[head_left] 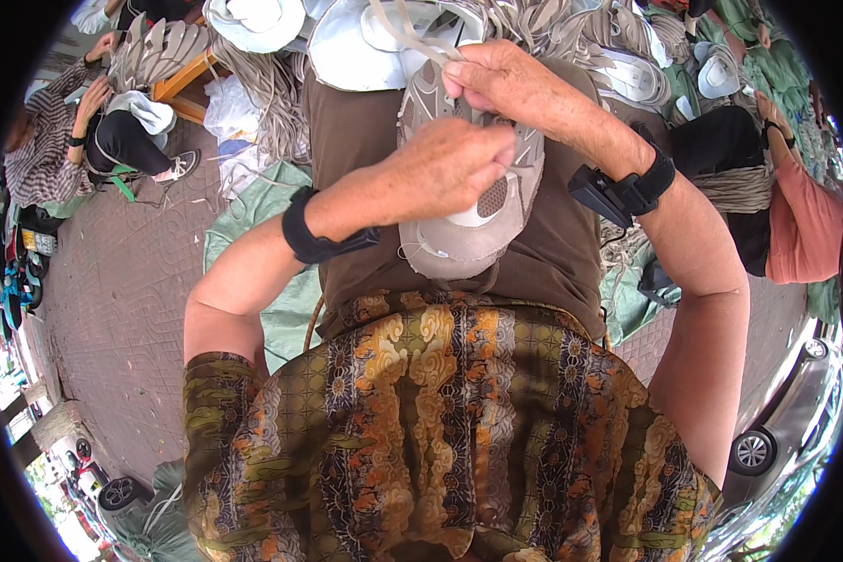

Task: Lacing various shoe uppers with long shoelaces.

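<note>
Head view: the beige shoe (482, 239) is resting on the brown trousers (356, 244), its toe pointing toward the wearer. Over the shoe's far end, the right hand (510, 84) is pinching a pale lace (405, 28); above its middle, the left hand (431, 167) is curling nearly closed, any grip hidden. Lacing is looking partway: loose lace is running beyond the shoe, probably needing threading or tightening.
</note>
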A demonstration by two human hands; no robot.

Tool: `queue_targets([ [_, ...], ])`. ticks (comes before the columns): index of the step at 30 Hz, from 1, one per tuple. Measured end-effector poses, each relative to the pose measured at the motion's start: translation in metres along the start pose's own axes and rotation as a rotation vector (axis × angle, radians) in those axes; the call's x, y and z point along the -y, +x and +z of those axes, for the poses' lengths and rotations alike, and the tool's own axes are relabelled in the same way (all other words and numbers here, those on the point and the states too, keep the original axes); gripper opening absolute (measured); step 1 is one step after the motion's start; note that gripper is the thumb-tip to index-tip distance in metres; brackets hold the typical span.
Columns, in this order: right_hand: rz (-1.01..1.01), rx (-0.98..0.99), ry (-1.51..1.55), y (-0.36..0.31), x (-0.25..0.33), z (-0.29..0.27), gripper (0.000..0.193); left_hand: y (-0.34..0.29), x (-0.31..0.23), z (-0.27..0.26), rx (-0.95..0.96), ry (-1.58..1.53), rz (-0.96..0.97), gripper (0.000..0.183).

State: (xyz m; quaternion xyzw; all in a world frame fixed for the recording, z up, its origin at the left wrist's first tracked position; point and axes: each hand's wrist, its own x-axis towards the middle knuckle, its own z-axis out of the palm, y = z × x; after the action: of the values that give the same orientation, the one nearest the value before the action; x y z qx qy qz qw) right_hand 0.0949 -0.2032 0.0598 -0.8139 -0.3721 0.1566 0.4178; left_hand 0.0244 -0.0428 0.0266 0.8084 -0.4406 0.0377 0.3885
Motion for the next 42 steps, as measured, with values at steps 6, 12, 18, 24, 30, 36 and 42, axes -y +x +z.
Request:
queue_targets([
  [6,-0.001,-0.084,0.205,-0.01,0.004,0.008,0.032,-0.01,-0.023,0.012,-0.004,0.295,0.11,0.015],
  [12,-0.062,-0.084,0.156,-0.017,0.03,0.008,0.033,-0.02,-0.039,0.019,0.055,0.344,0.201,0.019],
  [18,-0.089,-0.063,0.153,-0.016,0.062,0.008,0.035,-0.025,-0.028,0.04,-0.031,0.177,0.272,0.016],
  [24,-0.109,0.037,-0.001,0.002,0.098,0.003,0.034,-0.027,-0.014,0.049,0.146,0.086,0.242,0.018],
  [30,-0.521,0.067,-0.467,0.018,0.128,-0.013,0.013,-0.028,-0.014,0.058,0.218,0.133,0.205,0.02],
  [36,-0.776,0.194,-1.016,0.032,0.14,-0.031,0.01,-0.025,-0.008,0.068,0.046,0.04,0.241,0.01],
  [42,-0.864,0.124,-1.096,0.049,0.134,-0.04,0.011,-0.025,-0.008,0.067,0.079,0.011,0.189,0.012],
])
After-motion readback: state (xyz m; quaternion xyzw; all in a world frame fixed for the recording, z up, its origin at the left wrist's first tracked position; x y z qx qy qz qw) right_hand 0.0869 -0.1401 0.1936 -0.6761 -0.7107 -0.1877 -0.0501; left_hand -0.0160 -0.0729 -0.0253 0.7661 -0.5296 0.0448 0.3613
